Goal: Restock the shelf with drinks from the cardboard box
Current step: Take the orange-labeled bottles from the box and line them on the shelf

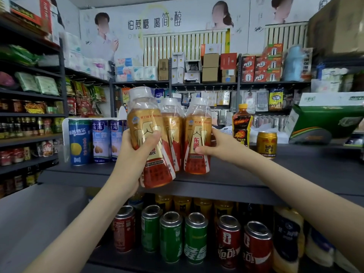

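On wall poster: 怕蔗糖 喝简醇. On rightmost gold-red bottle: 东鹏, vertical, red on gold. On dark bottle: HI-TIGER. On gold can: RedBull 红牛. Other labels too blurred to read.

I see small grocery shop. Dark shelf in front: bottles on top board, drink cans in rows below. Side racks full of snack packets, tissue packs, boxed goods. Advertising poster with printed slogan covers back wall. Small carded items hang on hooks.
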`<state>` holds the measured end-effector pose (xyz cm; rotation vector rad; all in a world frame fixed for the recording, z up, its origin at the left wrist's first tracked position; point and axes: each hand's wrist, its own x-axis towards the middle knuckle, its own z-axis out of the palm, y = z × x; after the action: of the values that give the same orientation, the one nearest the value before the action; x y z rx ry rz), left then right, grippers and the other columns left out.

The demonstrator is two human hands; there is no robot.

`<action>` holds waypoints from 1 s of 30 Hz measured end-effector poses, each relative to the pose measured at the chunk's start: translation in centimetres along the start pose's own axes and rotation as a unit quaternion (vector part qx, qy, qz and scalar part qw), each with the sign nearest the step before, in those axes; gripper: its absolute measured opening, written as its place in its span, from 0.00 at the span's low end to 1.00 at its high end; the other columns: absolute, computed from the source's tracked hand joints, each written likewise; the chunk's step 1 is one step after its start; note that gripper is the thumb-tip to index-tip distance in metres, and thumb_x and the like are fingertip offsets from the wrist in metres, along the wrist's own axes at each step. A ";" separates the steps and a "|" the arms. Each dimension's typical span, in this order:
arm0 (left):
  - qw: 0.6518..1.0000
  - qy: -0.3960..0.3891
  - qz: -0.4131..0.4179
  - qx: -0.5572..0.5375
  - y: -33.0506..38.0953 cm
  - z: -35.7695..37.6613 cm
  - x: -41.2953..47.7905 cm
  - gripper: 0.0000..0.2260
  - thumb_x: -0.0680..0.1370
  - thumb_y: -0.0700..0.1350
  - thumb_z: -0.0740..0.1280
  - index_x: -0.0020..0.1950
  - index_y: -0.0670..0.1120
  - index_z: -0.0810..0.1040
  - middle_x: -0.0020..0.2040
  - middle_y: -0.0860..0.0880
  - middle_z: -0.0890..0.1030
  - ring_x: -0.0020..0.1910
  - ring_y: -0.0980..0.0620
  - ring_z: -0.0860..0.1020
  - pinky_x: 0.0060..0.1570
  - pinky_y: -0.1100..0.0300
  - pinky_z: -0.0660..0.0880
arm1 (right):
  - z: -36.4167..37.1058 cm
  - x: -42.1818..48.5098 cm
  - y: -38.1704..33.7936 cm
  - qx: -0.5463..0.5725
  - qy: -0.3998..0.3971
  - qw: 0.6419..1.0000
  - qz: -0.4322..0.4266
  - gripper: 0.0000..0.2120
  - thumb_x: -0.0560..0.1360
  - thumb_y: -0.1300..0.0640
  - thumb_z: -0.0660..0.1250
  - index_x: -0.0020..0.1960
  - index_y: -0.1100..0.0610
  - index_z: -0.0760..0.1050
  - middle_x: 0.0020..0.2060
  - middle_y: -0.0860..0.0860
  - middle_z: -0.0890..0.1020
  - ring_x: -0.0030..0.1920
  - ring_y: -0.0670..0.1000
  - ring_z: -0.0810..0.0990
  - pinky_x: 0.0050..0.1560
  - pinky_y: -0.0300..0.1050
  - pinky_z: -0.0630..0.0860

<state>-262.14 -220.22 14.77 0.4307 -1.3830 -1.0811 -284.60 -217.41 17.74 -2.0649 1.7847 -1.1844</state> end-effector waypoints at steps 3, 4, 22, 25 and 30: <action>0.999 -0.035 0.028 0.019 0.1 0.9 -0.1 0.25 0.64 0.56 0.71 0.59 0.57 0.71 0.51 0.54 0.83 0.50 0.54 0.82 0.48 0.55 0.79 | 0.0 -1.8 -1.8 -0.004 0.140 0.986 -0.096 0.24 0.72 0.48 0.71 0.64 0.48 0.64 0.52 0.39 0.72 0.56 0.41 0.72 0.54 0.28 0.68; 0.998 -0.049 0.041 0.028 0.1 1.3 -0.1 0.24 0.65 0.56 0.73 0.59 0.57 0.71 0.51 0.55 0.83 0.51 0.55 0.82 0.49 0.55 0.78 | -0.1 -2.5 -2.4 0.046 0.154 0.980 -0.115 0.27 0.72 0.45 0.70 0.67 0.49 0.65 0.55 0.41 0.72 0.58 0.42 0.72 0.58 0.35 0.70; 0.782 -0.154 0.331 0.506 0.4 7.3 3.7 0.29 0.79 0.52 0.63 0.77 0.55 0.54 0.76 0.49 0.57 0.73 0.55 0.53 0.70 0.59 0.49 | -4.0 -5.9 3.2 0.150 0.107 0.983 -0.017 0.53 0.65 0.69 0.76 0.72 0.39 0.45 0.56 0.54 0.76 0.49 0.48 0.82 0.43 0.42 0.80; 0.722 -0.166 0.296 0.603 -0.9 7.1 4.0 0.36 0.78 0.54 0.64 0.77 0.59 0.43 0.78 0.47 0.39 0.77 0.43 0.43 0.72 0.50 0.47 | -4.3 -4.4 4.4 0.139 0.115 0.984 0.012 0.52 0.68 0.69 0.74 0.74 0.42 0.42 0.51 0.48 0.75 0.47 0.45 0.81 0.42 0.40 0.80; 0.750 -0.166 0.254 0.588 -2.2 8.2 3.4 0.38 0.79 0.51 0.64 0.76 0.60 0.37 0.72 0.50 0.23 0.76 0.45 0.36 0.69 0.60 0.51 | -3.6 -2.5 5.5 -0.021 0.088 0.996 -0.010 0.53 0.73 0.63 0.71 0.74 0.38 0.32 0.63 0.44 0.72 0.56 0.39 0.78 0.57 0.36 0.75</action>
<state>-271.02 -221.30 16.64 0.6996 -2.2476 0.3263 -291.04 -215.42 15.77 -2.0632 1.8845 -1.3861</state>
